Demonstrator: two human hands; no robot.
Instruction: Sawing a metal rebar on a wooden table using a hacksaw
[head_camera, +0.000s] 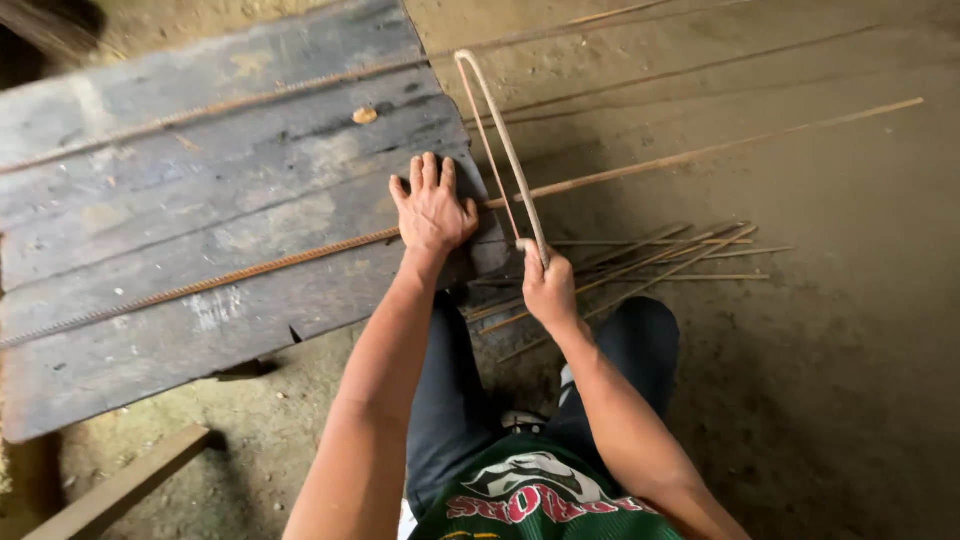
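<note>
My left hand (432, 205) lies flat with fingers spread on a long rusty steel bar (230, 272), pressing it against the dark wooden workbench (200, 160) near the bench's right edge. The bar runs on past the bench to the upper right. My right hand (548, 285) is closed around the lower end of a pale bending lever (505, 145), a narrow looped rod that stands up and away from me, its top near the bench's far right corner.
Several short rusty bar pieces (650, 262) lie in a pile on the dirt floor to the right of my knees. A second long bar (200, 110) lies across the back of the bench. A wooden plank (120, 490) sits at the lower left.
</note>
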